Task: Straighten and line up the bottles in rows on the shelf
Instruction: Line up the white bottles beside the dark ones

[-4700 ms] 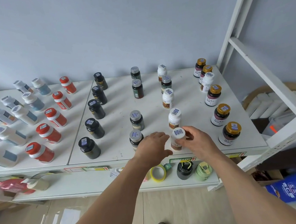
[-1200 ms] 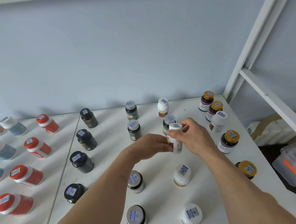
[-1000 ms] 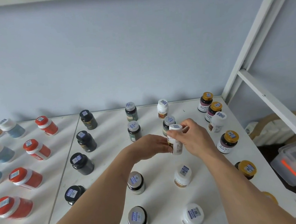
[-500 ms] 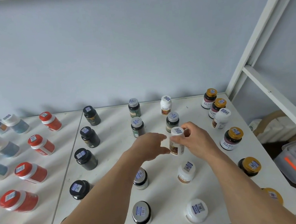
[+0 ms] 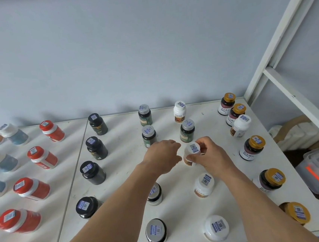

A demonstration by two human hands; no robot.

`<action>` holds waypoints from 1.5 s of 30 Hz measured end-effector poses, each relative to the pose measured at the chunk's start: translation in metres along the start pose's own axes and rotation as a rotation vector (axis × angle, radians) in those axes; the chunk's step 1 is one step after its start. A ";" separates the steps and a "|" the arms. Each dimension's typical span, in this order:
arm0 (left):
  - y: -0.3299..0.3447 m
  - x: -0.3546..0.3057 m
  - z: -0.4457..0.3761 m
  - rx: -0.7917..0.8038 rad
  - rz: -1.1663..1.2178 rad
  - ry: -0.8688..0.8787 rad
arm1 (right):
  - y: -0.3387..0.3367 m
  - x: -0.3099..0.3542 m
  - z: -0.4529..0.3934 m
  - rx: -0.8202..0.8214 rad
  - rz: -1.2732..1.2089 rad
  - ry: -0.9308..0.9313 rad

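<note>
The white bottle (image 5: 192,153) stands upright on the shelf (image 5: 122,144), third from the wall in its row, directly in front of the dark bottle with a grey cap (image 5: 187,130). The right hand (image 5: 211,157) grasps it, fingers (image 5: 202,143) curled round the cap's far side and thumb on its body. The left hand (image 5: 163,156) is just left of the white bottle, fingers loosely bent and holding nothing. A white-capped bottle (image 5: 203,185) stands in front of it.
</note>
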State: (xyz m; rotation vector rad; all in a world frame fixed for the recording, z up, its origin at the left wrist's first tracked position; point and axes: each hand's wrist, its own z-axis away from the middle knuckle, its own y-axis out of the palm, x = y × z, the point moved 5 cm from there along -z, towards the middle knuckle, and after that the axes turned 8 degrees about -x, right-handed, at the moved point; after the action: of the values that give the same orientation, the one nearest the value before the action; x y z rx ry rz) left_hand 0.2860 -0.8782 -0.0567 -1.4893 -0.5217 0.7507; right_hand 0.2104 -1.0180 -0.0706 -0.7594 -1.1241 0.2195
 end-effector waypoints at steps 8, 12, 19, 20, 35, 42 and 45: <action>-0.006 0.014 -0.012 0.025 0.139 -0.114 | -0.025 0.015 -0.019 -0.098 -0.144 -0.032; -0.006 0.014 -0.022 0.023 0.167 -0.155 | -0.026 0.023 -0.053 -0.047 -0.101 -0.059; -0.001 0.022 -0.041 0.031 0.268 -0.259 | -0.008 0.028 -0.091 0.097 -0.007 -0.137; -0.001 0.023 -0.043 0.029 0.300 -0.274 | -0.008 0.028 -0.094 0.085 -0.018 -0.141; 0.004 0.030 -0.055 0.121 1.079 -0.378 | -0.035 0.051 -0.101 -0.063 -0.104 -0.058; 0.008 0.026 -0.059 0.167 1.164 -0.341 | -0.038 0.044 -0.101 -0.059 -0.167 -0.007; 0.009 0.027 -0.059 0.169 1.174 -0.347 | -0.037 0.044 -0.099 -0.061 -0.185 -0.008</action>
State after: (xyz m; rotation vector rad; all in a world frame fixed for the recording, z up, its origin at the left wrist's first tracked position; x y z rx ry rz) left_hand 0.3461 -0.8998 -0.0715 -1.4315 0.2447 1.9270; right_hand 0.3088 -1.0659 -0.0362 -0.7041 -1.2055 0.0330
